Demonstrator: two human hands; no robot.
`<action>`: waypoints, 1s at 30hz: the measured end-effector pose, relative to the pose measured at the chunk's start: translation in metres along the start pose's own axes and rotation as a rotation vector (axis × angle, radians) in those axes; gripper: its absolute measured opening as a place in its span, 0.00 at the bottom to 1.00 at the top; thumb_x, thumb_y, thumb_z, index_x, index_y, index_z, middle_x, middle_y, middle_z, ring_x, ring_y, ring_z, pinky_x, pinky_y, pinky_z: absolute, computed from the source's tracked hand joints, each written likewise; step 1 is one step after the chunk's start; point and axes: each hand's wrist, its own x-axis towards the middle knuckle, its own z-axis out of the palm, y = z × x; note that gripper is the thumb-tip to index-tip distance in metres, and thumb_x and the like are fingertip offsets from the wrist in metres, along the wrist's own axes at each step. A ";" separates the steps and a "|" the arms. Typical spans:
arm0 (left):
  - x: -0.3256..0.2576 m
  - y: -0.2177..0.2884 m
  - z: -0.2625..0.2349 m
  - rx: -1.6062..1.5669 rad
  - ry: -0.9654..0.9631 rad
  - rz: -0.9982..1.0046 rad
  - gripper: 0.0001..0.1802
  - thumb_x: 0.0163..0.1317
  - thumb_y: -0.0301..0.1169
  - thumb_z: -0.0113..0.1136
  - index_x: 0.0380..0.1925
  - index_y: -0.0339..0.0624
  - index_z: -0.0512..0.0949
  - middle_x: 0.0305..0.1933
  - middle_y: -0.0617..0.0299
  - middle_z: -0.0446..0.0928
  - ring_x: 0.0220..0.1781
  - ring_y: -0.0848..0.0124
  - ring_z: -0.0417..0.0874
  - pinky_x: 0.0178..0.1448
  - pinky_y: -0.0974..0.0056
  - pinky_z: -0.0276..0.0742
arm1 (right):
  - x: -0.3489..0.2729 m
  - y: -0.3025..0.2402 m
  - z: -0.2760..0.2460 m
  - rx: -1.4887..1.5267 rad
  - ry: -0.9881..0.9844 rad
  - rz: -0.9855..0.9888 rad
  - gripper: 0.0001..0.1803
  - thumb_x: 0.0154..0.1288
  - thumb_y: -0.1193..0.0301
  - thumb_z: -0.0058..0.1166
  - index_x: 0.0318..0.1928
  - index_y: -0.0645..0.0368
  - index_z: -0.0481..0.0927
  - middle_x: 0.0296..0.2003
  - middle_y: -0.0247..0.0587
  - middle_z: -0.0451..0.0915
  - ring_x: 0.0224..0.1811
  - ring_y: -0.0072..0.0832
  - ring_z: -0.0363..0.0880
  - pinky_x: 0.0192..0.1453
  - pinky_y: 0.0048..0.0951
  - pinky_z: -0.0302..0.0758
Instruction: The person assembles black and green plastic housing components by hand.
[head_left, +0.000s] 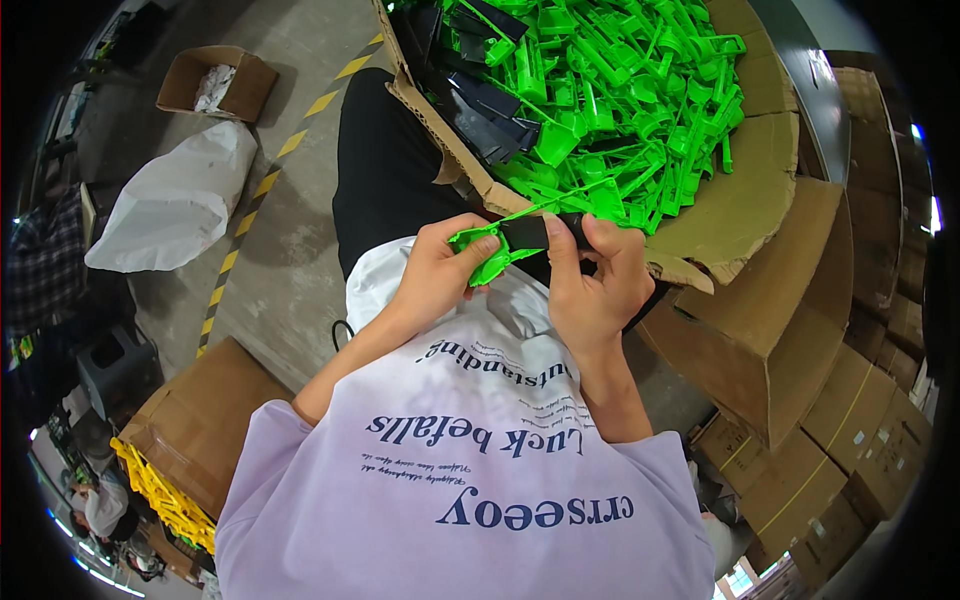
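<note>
In front of my lap, my left hand (440,265) grips a bright green plastic part (492,268), its thumb pressed on the top. A long thin green bar runs from this part up to the right. My right hand (598,280) pinches a flat black piece (524,234) between thumb and fingers. The black piece meets the green part between my hands; whether the two are joined cannot be made out. Just beyond my hands stands a large open carton (745,215) full of green plastic parts (600,90), with dark flat pieces (482,115) along its left side.
Cardboard flaps (770,310) jut out at my right, near stacked cartons (850,430). At left lie a white sack (185,200) and a small open box (250,85) beside striped floor tape (268,180). A closed carton (205,425) and yellow parts (165,490) sit behind my left arm.
</note>
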 end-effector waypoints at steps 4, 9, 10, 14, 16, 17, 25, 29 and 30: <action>0.003 -0.009 -0.002 -0.007 -0.021 0.051 0.07 0.66 0.31 0.53 0.35 0.38 0.75 0.22 0.62 0.77 0.18 0.78 0.74 0.18 0.74 0.63 | -0.003 -0.001 -0.003 -0.041 0.015 -0.041 0.13 0.50 0.81 0.67 0.33 0.65 0.74 0.24 0.41 0.80 0.17 0.22 0.77 0.21 0.20 0.72; -0.001 -0.003 0.005 -0.016 0.036 -0.025 0.05 0.66 0.27 0.52 0.34 0.37 0.74 0.21 0.63 0.76 0.17 0.80 0.72 0.18 0.74 0.63 | -0.007 -0.001 -0.002 -0.033 0.013 -0.036 0.13 0.50 0.81 0.67 0.33 0.64 0.73 0.25 0.42 0.80 0.17 0.23 0.77 0.21 0.21 0.72; -0.001 -0.001 0.005 -0.017 0.033 -0.025 0.05 0.66 0.27 0.52 0.34 0.37 0.74 0.21 0.63 0.76 0.17 0.80 0.72 0.18 0.74 0.63 | -0.008 -0.001 -0.002 -0.034 0.008 -0.024 0.14 0.50 0.81 0.67 0.33 0.64 0.73 0.25 0.42 0.80 0.17 0.24 0.77 0.22 0.22 0.73; 0.001 -0.012 0.005 -0.018 0.043 0.047 0.05 0.65 0.27 0.54 0.33 0.36 0.75 0.21 0.63 0.76 0.19 0.80 0.72 0.20 0.74 0.66 | -0.005 -0.013 -0.004 -0.146 -0.032 -0.120 0.13 0.49 0.82 0.67 0.32 0.64 0.73 0.25 0.43 0.79 0.17 0.28 0.77 0.22 0.22 0.73; 0.002 -0.016 0.006 -0.050 0.047 0.098 0.05 0.65 0.27 0.54 0.33 0.36 0.75 0.21 0.63 0.76 0.20 0.80 0.73 0.21 0.74 0.66 | -0.005 -0.021 -0.003 -0.158 -0.049 -0.215 0.13 0.48 0.82 0.67 0.29 0.63 0.73 0.23 0.44 0.78 0.16 0.31 0.76 0.21 0.23 0.72; 0.001 -0.015 0.007 -0.054 0.062 0.085 0.05 0.65 0.27 0.53 0.33 0.37 0.75 0.22 0.64 0.76 0.21 0.80 0.72 0.22 0.74 0.66 | -0.005 -0.020 -0.003 -0.162 -0.048 -0.214 0.13 0.48 0.82 0.67 0.29 0.63 0.73 0.23 0.44 0.78 0.16 0.31 0.76 0.21 0.23 0.72; 0.002 -0.009 0.013 0.000 0.097 0.071 0.06 0.66 0.29 0.53 0.32 0.38 0.75 0.22 0.66 0.74 0.21 0.81 0.71 0.23 0.75 0.65 | 0.008 -0.015 -0.004 -0.129 -0.025 -0.024 0.12 0.51 0.80 0.67 0.29 0.64 0.74 0.18 0.34 0.74 0.14 0.15 0.65 0.18 0.17 0.63; 0.002 -0.009 0.012 -0.022 0.092 0.089 0.04 0.64 0.24 0.54 0.33 0.34 0.76 0.23 0.64 0.76 0.23 0.81 0.72 0.25 0.73 0.66 | 0.008 -0.016 -0.002 -0.114 -0.055 -0.074 0.11 0.51 0.80 0.67 0.28 0.64 0.74 0.18 0.35 0.75 0.14 0.15 0.65 0.19 0.17 0.64; 0.002 -0.008 0.013 -0.046 0.094 0.080 0.04 0.64 0.24 0.55 0.33 0.34 0.76 0.23 0.65 0.75 0.23 0.81 0.72 0.25 0.73 0.66 | 0.008 -0.016 -0.002 -0.112 -0.057 -0.074 0.11 0.51 0.80 0.67 0.28 0.64 0.74 0.18 0.35 0.75 0.14 0.15 0.65 0.19 0.17 0.64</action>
